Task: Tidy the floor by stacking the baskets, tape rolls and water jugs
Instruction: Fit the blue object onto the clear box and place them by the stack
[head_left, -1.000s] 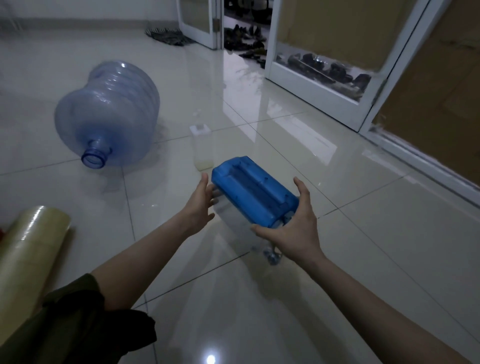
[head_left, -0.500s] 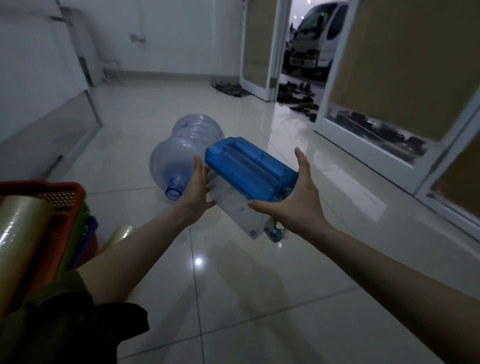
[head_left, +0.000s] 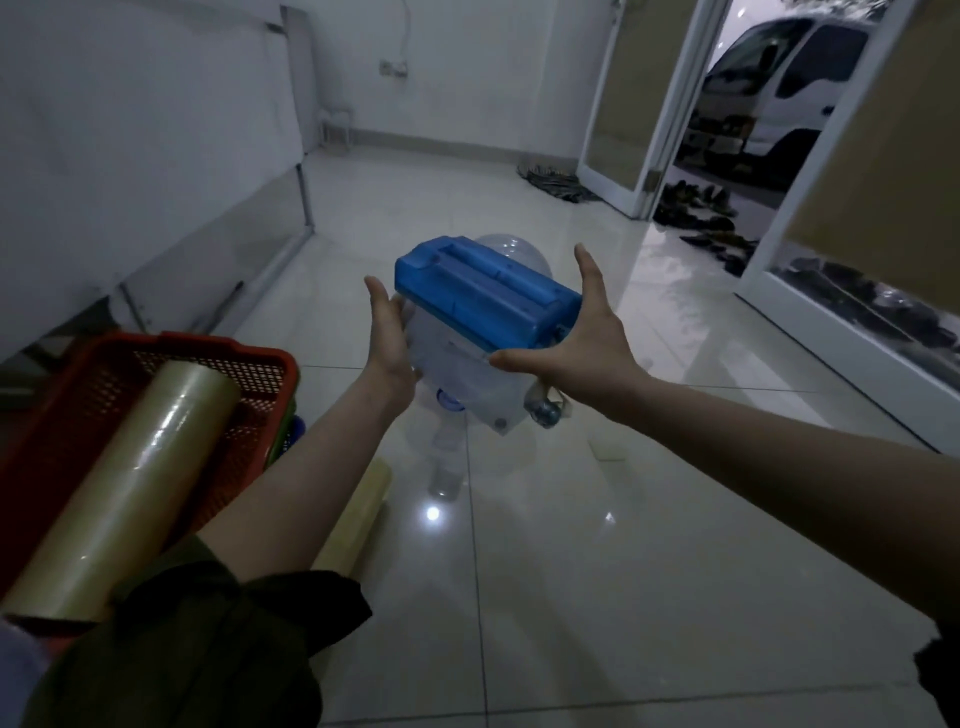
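Between my two hands, above the floor, is a tilted clear water jug with a blue lid (head_left: 485, 304) and a small tap at its lower corner. My left hand (head_left: 387, 332) presses its left side with straight fingers. My right hand (head_left: 582, 332) presses the right side, fingers straight and thumb spread under the lid. Behind it on the floor lies a large round clear jug (head_left: 511, 252), mostly hidden. At left is a red basket (head_left: 156, 364), stacked on other baskets. One tape roll (head_left: 130, 488) lies across it, and another tape roll (head_left: 358, 514) lies on the floor.
A white wall with a metal-framed panel (head_left: 291, 171) runs along the left. An open door (head_left: 618, 104) at the back right leads outside, with shoes (head_left: 696, 208) at the threshold and a mat (head_left: 556, 182) beside it. Glossy floor tiles stretch ahead.
The view has swung left and up while both hands carried the blue-lidded jug leftward. It now sits in front of the round jug. The red basket and its tape roll have come closer.
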